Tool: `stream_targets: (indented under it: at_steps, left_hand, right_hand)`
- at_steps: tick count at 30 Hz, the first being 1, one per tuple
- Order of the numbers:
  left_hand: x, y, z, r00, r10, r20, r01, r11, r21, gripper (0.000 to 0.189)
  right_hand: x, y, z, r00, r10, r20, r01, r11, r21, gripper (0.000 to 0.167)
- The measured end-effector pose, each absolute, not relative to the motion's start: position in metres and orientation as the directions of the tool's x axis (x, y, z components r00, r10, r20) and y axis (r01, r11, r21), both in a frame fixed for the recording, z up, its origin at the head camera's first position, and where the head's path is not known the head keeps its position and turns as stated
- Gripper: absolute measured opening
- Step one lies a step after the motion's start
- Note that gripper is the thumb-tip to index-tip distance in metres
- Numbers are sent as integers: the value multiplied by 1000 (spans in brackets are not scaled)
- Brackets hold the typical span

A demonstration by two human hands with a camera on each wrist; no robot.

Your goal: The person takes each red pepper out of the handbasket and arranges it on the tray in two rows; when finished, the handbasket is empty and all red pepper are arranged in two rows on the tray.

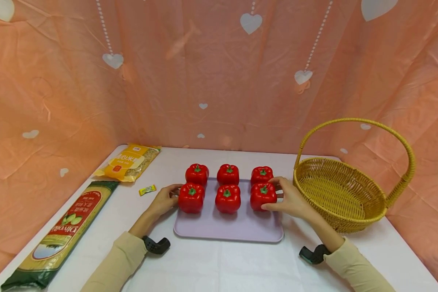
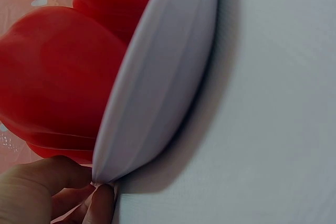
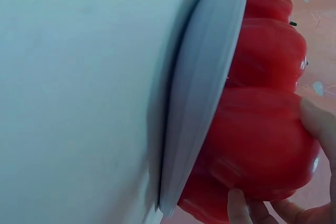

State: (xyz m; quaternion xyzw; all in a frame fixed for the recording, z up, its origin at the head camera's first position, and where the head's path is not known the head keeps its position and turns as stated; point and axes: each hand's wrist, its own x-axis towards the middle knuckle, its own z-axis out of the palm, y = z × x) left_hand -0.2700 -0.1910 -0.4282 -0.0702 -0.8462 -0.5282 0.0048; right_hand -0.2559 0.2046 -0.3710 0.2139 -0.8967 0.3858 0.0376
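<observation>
Several red bell peppers with green stems stand in two rows on a pale lilac tray (image 1: 228, 232). My right hand (image 1: 293, 201) grips the front right bell pepper (image 1: 261, 198), thumb in front and fingers on its far right side; in the right wrist view this bell pepper (image 3: 257, 140) still sits at the tray. At the tray's left rim, my left hand (image 1: 165, 201) pinches the edge, beside the front left bell pepper (image 1: 191, 198). In the left wrist view, the fingers (image 2: 100, 205) lie at the tray's corner.
A yellow wicker basket (image 1: 350, 222) with a tall handle stands right of the tray. On the left lie a long pasta pack (image 1: 63, 233), a yellow grain bag (image 1: 129, 162) and a small yellow wrapped candy (image 1: 147, 190). An orange heart-patterned curtain (image 1: 219, 81) hangs behind the white table.
</observation>
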Motion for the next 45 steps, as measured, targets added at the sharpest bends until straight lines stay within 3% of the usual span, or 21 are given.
stream_targets:
  at_steps: [15,45]
  left_hand:
    - [-270,-192,-429,-990,118,82,125,431,893,45]
    - [-271,-191,-430,-990,123,63,110,432,895,45]
  right_hand:
    - [-256,203,-373,-932,-323,165,-347,658,-668,76]
    - [-256,203,-371,-930,-341,138,-341,659,-670,78]
